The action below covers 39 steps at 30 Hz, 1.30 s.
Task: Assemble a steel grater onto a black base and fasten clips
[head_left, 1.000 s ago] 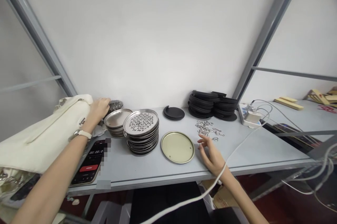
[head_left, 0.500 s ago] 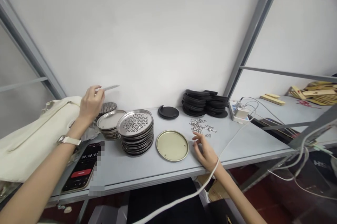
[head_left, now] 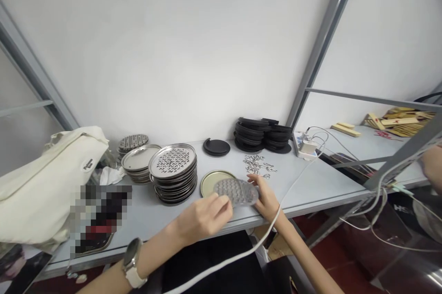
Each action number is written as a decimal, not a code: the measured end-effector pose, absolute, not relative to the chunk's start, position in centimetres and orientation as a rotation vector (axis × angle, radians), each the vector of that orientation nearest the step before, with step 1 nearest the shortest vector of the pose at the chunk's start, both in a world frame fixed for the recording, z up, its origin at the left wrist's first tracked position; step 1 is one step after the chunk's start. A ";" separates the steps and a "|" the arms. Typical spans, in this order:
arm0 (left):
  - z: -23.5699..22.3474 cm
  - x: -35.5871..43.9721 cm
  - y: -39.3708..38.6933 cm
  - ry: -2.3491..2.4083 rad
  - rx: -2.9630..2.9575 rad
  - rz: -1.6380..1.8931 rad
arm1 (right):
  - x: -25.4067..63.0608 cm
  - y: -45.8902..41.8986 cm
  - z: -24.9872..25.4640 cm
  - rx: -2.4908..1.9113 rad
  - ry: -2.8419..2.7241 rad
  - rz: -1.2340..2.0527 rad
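Note:
My left hand point(head_left: 209, 215) pinches a thin round grey metal disc with raised grater holes, a grater disc point(head_left: 236, 192), by its near left edge. The disc is blurred and tilted above a pale gold round lid point(head_left: 208, 185), hiding much of it. My right hand point(head_left: 265, 198) is at the disc's right edge, fingers apart and curved; the disc covers part of them, and a firm hold does not show. To the left stands a tall stack of round metal graters point(head_left: 174, 161). Behind it are a stack of plain metal lids point(head_left: 141, 158) and a stack of grater discs point(head_left: 134, 141).
A black round holder point(head_left: 217, 147) lies near the wall beside stacked black holders point(head_left: 250, 135). Small metal clasps point(head_left: 254, 164) lie loose. A white cable point(head_left: 293, 188) crosses over my right forearm. A cream bag point(head_left: 51, 179) and a partly pixelated phone point(head_left: 100, 227) are at left.
My left hand has brought the grater disc from the back left down to the right, over the gold lid and up to my right hand. My right hand has hardly moved.

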<state>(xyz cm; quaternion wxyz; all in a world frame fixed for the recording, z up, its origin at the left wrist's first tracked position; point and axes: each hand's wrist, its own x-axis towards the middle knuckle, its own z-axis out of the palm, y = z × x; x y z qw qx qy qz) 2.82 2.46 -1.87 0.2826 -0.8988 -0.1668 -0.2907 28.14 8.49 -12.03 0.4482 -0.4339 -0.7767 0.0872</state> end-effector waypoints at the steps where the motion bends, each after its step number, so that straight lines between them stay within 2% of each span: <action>1: -2.9 3.2 2.6 -0.477 -2.446 -0.793 | 28.2 8.5 -12.0 -1.077 -1.919 0.218; 6: -5.9 3.0 3.4 -0.702 -2.566 -0.855 | 28.2 8.5 -12.1 -1.104 -1.910 0.212; 23: -8.1 1.5 5.6 -1.230 -2.747 -0.754 | 28.3 8.4 -12.2 -1.043 -1.963 0.223; 32: -7.0 1.6 5.6 -0.832 -2.417 -0.577 | 28.0 7.4 -11.1 -0.968 -2.053 0.283; 39: -7.6 1.6 6.3 -0.629 -2.457 -0.347 | 28.1 7.5 -11.1 -0.942 -2.101 0.272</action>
